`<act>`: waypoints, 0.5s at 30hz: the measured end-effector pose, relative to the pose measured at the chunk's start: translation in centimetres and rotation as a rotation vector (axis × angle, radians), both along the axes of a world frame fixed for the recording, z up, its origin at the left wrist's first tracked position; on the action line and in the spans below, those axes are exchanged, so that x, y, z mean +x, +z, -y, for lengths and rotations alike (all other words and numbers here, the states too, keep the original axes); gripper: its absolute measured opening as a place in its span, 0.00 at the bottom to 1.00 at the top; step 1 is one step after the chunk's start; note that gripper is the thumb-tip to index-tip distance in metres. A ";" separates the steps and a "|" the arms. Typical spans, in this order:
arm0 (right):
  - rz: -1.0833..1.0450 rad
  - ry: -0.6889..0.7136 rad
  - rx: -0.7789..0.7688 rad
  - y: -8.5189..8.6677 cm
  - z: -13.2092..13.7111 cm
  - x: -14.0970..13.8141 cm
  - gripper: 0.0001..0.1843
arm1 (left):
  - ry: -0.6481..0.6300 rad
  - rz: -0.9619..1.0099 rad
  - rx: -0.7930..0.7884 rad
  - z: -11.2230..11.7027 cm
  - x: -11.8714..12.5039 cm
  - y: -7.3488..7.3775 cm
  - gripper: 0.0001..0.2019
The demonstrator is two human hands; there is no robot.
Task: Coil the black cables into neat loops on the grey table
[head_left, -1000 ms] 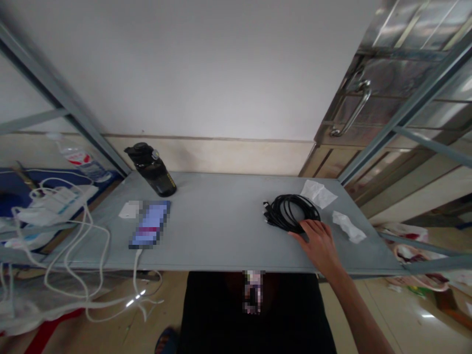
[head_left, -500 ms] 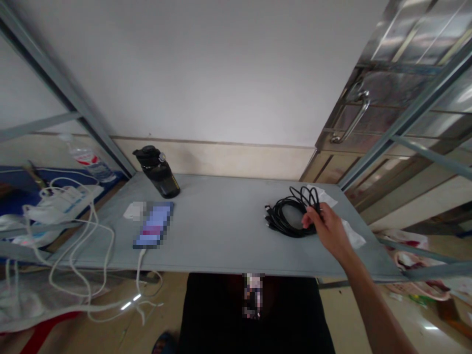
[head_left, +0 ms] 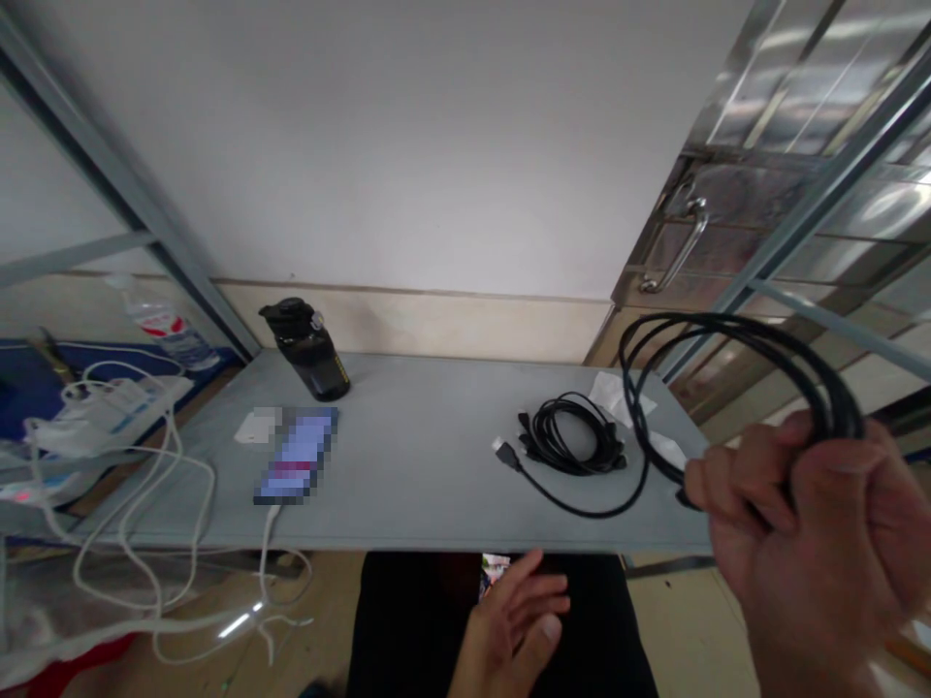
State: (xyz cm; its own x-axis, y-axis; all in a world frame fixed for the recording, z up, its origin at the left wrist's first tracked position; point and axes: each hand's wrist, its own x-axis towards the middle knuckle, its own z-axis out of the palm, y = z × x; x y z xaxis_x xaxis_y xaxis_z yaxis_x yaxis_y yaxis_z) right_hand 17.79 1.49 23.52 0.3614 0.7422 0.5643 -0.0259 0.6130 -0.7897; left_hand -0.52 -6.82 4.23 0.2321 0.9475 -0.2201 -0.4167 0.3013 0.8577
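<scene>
Cable loops (head_left: 815,368) sit clenched in the right hand (head_left: 807,523); left hand (head_left: 513,620) spread; black bottle (head_left: 309,349) capped.

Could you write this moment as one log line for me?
right hand: grips cable loops above table | plug: on table | left hand: open, empty | coil: lying on table

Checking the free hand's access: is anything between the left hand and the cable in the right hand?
Nothing visible. The left hand hangs open before the table edge; the right hand grips the cable to its right.
</scene>
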 end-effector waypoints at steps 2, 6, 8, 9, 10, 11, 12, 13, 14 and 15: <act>0.002 0.114 -0.088 -2.0 1.5 -1.3 0.17 | 0.103 0.056 -0.001 -0.6 -0.3 -0.2 0.44; 0.144 0.318 -0.310 -7.8 3.3 -3.0 0.19 | 0.284 0.053 -0.032 -0.7 -0.9 1.6 0.37; 0.259 0.372 -0.426 -10.2 3.6 -3.0 0.22 | 0.324 0.025 -0.068 -0.5 -1.9 2.8 0.32; 0.310 0.378 -0.469 -11.1 3.6 -2.8 0.23 | 0.337 0.019 -0.087 -0.3 -2.6 3.3 0.31; 0.352 0.367 -0.497 -11.8 3.5 -2.4 0.25 | 0.354 0.016 -0.104 -0.3 -3.5 3.7 0.31; 0.384 0.344 -0.512 -12.4 3.4 -1.8 0.26 | 0.378 0.014 -0.111 -0.3 -4.5 4.0 0.30; 0.400 0.309 -0.520 -12.9 3.1 -1.0 0.27 | 0.416 0.008 -0.109 -0.3 -5.7 4.2 0.31; 0.399 0.272 -0.522 -13.2 2.9 0.1 0.28 | 0.461 -0.009 -0.100 -0.5 -7.1 4.2 0.31; 0.382 0.236 -0.520 -13.5 2.6 1.3 0.28 | 0.512 -0.030 -0.081 -0.7 -8.6 4.3 0.32; 0.357 0.207 -0.519 -13.8 2.3 2.8 0.28 | 0.578 -0.053 -0.058 -1.0 -10.2 4.2 0.32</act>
State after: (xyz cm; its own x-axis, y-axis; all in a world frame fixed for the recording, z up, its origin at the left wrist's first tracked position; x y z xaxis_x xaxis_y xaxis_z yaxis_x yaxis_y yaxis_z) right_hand 20.61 -0.81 9.71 0.0394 0.9840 0.1739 0.2153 0.1615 -0.9631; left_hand -10.70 -5.82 8.45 -0.3323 0.9029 -0.2728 -0.4841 0.0849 0.8709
